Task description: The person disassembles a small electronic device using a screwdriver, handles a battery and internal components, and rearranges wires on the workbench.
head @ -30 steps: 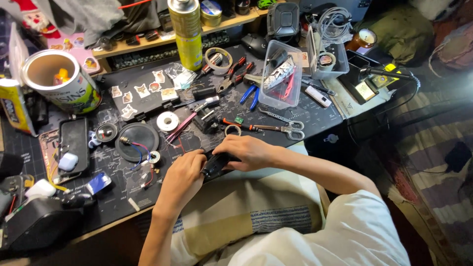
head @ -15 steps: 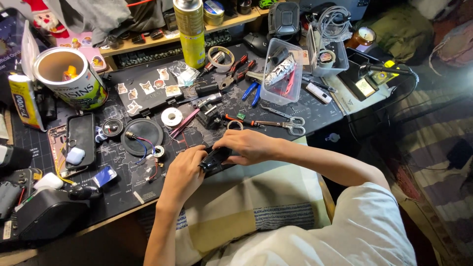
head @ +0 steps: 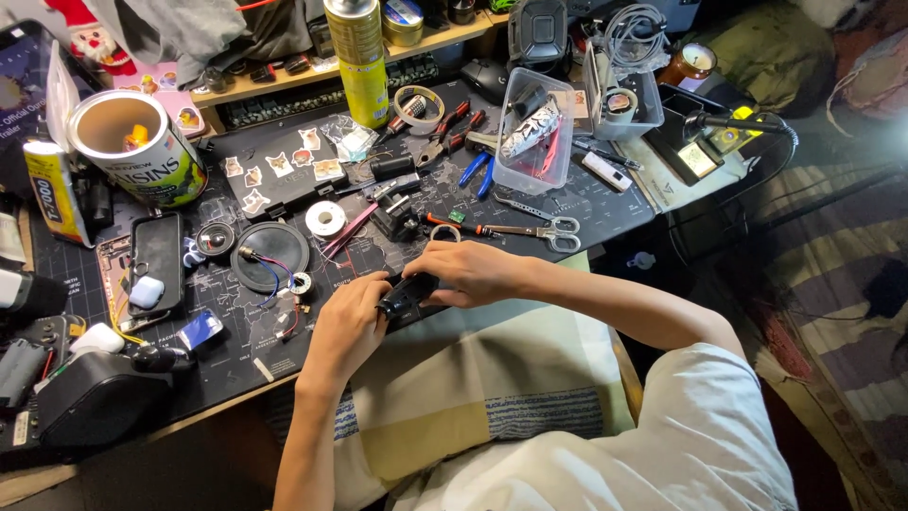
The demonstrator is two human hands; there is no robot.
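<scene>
Head view: a dark, cluttered table (head: 530, 203) beside a striped rug (head: 832, 284) at three o'clock. Both hands, left (head: 345, 326) and right (head: 468, 270), stay closed round a small black device (head: 405, 293) at the table's six o'clock edge; scissors (head: 539, 227) unmoved; view slightly shifted.

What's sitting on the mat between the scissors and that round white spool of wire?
In the head view, between the scissors and the white spool lie a red-handled screwdriver, a small black blocky part and a pink stick-like tool.
</scene>
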